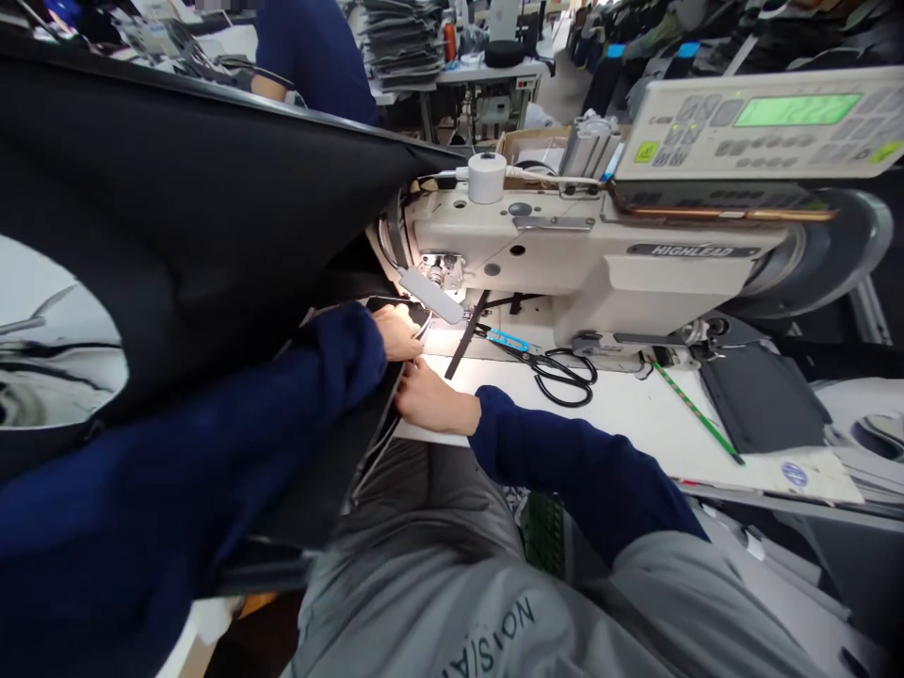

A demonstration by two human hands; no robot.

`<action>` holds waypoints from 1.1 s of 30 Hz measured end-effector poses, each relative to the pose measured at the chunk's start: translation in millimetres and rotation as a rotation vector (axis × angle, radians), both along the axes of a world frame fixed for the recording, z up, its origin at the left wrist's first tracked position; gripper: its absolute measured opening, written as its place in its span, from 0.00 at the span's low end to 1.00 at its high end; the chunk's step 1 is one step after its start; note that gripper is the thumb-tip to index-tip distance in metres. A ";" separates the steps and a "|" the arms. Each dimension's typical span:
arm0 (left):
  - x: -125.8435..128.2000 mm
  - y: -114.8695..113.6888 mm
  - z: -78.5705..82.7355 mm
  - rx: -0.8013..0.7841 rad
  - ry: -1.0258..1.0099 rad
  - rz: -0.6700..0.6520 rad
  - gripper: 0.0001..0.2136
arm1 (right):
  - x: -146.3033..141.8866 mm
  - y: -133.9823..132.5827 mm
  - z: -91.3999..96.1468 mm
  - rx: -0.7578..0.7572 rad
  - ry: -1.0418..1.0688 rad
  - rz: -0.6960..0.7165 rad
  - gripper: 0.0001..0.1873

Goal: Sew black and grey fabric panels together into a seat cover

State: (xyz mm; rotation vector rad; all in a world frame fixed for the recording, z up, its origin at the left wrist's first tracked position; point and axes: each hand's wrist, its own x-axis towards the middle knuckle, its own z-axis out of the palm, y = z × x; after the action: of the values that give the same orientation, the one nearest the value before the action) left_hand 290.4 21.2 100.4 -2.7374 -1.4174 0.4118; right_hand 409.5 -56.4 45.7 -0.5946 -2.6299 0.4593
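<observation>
While the black fabric (212, 217) hung over my left forearm and ran under the head of the sewing machine (565, 268), my left hand (399, 331) lay on its edge right there, fingers close together and curled (pinching or not, I could not tell). My right hand (432, 400) pressed the same edge just below, fingertips hidden; sewing it well, I judged, meant keeping that edge flat between both hands and the heavy drape from dragging.
</observation>
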 end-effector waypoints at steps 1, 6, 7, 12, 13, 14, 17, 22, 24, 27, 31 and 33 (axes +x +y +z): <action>-2.4 -3.7 5.5 -0.023 0.002 0.025 0.07 | 1.2 -1.7 2.9 0.101 -0.023 0.003 0.12; -0.1 -40.5 -5.5 0.030 -0.046 0.238 0.07 | 4.7 -14.0 -12.2 0.236 -0.201 -0.002 0.12; 2.8 -48.3 -11.8 0.039 -0.052 0.259 0.08 | 5.1 -16.5 -17.6 0.217 -0.256 0.009 0.11; 13.9 -63.0 -27.2 0.008 -0.053 0.340 0.10 | 9.0 -25.0 -26.0 0.185 -0.379 0.082 0.12; 14.5 -61.6 -27.7 0.007 -0.054 0.352 0.11 | 9.9 -25.5 -24.6 0.209 -0.375 0.096 0.11; 14.8 -59.7 -28.3 0.002 -0.054 0.359 0.12 | 10.8 -25.7 -23.1 0.232 -0.373 0.106 0.11; 15.4 -53.9 -33.3 -0.022 -0.045 0.361 0.14 | 11.9 -24.5 -20.7 0.268 -0.372 0.111 0.11; 16.9 -46.7 -45.4 -0.060 -0.058 0.368 0.15 | 11.6 -20.5 -20.1 0.258 -0.380 0.090 0.11; 16.4 -42.3 -47.5 -0.071 -0.072 0.363 0.15 | 12.3 -18.7 -18.3 0.257 -0.380 0.078 0.11; 14.5 -34.0 -48.5 -0.077 -0.083 0.350 0.14 | 13.8 -13.7 -17.9 0.251 -0.389 0.069 0.10; 13.8 -20.8 -49.5 -0.076 -0.122 0.357 0.14 | 15.3 0.9 -24.5 0.246 -0.412 0.040 0.13; 15.9 -12.2 -49.8 -0.095 -0.174 0.364 0.13 | 16.2 9.0 -25.0 0.223 -0.441 0.022 0.13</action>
State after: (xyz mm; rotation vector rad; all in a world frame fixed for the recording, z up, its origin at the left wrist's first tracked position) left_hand 306.4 9.0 50.6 -2.6373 -2.0007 0.2598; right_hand 425.8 -47.3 20.7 -0.6536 -3.0486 0.0356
